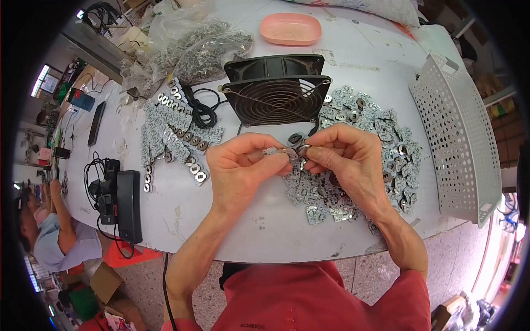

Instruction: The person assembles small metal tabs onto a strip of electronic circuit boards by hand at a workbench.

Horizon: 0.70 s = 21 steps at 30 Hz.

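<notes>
Close together over the table, both hands are closed in a pinch. My left hand (237, 168) grips a small silvery metal plate (288, 153) between thumb and fingertips. Against its edge, my right hand (353, 168) pinches a small round metal piece (303, 149); the fingers partly cover where the two meet. A loose pile of similar small metal plates (406, 160), some with round dark pieces on them, spreads under and beyond my right hand. Left of my left hand lie rows of the metal parts (165, 129), arranged in overlapping strips.
A black fan (279, 99) stands just beyond my hands, its cable (203, 113) coiled beside it. Farther off are a pink tray (291, 30) and plastic bags of metal parts (212, 52). A grey perforated basket (455, 143) stands right. Black adapters (128, 204) lie left; another person (52, 231) sits beyond.
</notes>
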Available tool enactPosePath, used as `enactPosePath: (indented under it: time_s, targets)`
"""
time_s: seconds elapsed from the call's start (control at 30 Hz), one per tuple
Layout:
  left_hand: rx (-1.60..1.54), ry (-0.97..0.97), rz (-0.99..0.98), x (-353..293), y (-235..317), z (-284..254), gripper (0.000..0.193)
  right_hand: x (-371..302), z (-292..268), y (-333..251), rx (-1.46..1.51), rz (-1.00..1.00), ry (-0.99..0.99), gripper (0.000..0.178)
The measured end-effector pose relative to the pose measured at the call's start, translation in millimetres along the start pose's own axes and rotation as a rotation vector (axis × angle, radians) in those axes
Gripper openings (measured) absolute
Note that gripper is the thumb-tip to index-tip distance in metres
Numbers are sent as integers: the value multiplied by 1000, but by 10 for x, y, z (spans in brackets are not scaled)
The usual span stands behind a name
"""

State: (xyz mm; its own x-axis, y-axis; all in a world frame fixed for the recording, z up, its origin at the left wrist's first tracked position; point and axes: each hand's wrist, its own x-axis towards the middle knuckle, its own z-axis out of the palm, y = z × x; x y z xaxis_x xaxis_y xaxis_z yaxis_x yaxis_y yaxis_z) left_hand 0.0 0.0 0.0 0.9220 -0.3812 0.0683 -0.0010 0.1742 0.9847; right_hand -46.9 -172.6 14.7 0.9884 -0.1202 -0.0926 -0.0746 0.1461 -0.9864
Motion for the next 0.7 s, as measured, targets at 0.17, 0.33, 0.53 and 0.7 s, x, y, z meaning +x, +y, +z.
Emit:
enactPosePath:
  time_s: [0.17, 0.33, 0.53, 0.7]
  targets:
    - [44, 3, -27, -22, 31, 8, 12, -28, 30, 15, -64, -51, 15, 8]
    - [34, 0, -64, -5, 27, 5, 12, -47, 33, 99, -233, -190, 29, 10]
    - [35, -25, -78, -15, 39, 38, 11, -67, 48, 95, -276, -240, -9, 12]
    - [31, -32, -122, -12, 15, 55, 10, -70, 46, 105, -265, -184, -18, 11]
